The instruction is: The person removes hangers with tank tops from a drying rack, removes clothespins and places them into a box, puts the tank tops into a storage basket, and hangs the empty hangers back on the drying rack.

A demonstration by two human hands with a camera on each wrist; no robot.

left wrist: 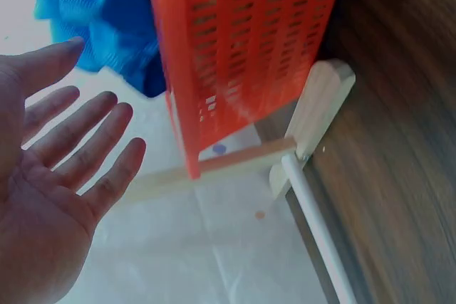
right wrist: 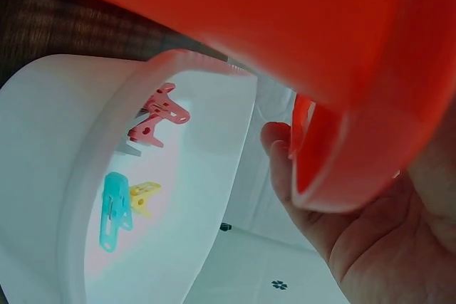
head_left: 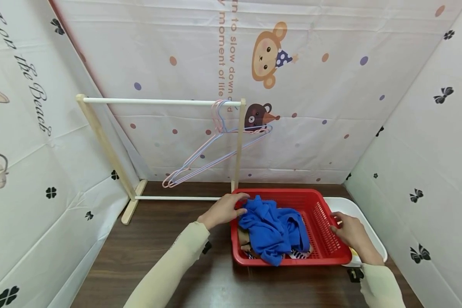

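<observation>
A red plastic basket (head_left: 323,222) with slotted walls holds a crumpled blue cloth (head_left: 269,226). Brown and black-and-white striped fabric pokes out beneath the cloth. At the basket's upper left corner is my left hand (head_left: 225,209), its fingers extended over the rim beside the cloth. The left wrist view shows that palm (left wrist: 50,197) with fingers spread and nothing held. My right hand (head_left: 352,235) grips the basket's right rim, seen closer in the right wrist view, where the fingers (right wrist: 281,169) bend round the red edge (right wrist: 356,169).
Partly behind the basket stands a white tub (head_left: 359,209); pink, blue and yellow clothespins (right wrist: 115,211) lie in it. A wooden rack (head_left: 108,149) with white rods stands at the back left. Pink and blue hangers (head_left: 196,156) hang at its right end. Printed cloth walls surround the table (head_left: 154,239).
</observation>
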